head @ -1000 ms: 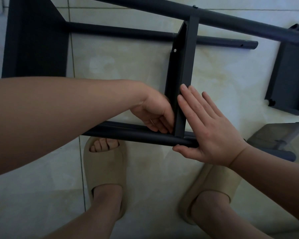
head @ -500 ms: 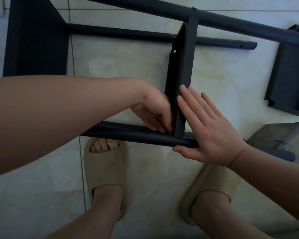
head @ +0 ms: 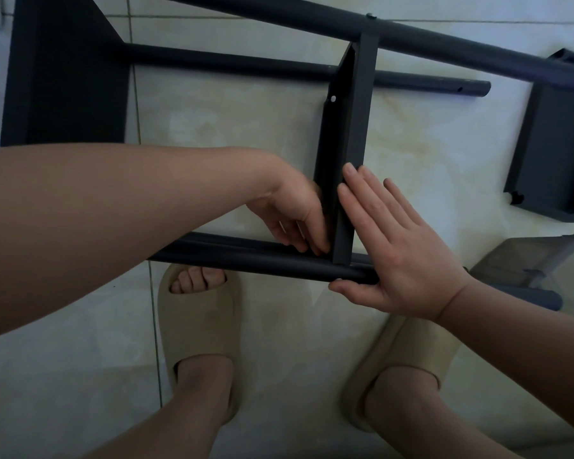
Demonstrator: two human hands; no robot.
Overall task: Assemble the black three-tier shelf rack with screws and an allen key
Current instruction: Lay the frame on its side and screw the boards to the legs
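Note:
The black rack lies on its side on the tiled floor. Its middle shelf (head: 348, 134) stands on edge between the far pole (head: 444, 44) and the near pole (head: 246, 258). My left hand (head: 295, 213) reaches into the inner corner where the shelf meets the near pole. Its fingers curl down there, and what they hold is hidden except for a thin pale sliver. My right hand (head: 395, 246) lies flat with straight fingers against the shelf's right face. Its thumb sits under the near pole. A screw head (head: 371, 16) shows on the far pole.
An end shelf (head: 63, 77) fills the upper left, joined to a second pole (head: 246, 66). A loose black shelf (head: 554, 144) lies at the right. Below it is a grey translucent object (head: 527, 260). My feet in beige slippers (head: 196, 326) stand just under the near pole.
Almost nothing differs. My left hand's fingers shift slightly in the corner, while my right hand stays flat on the shelf.

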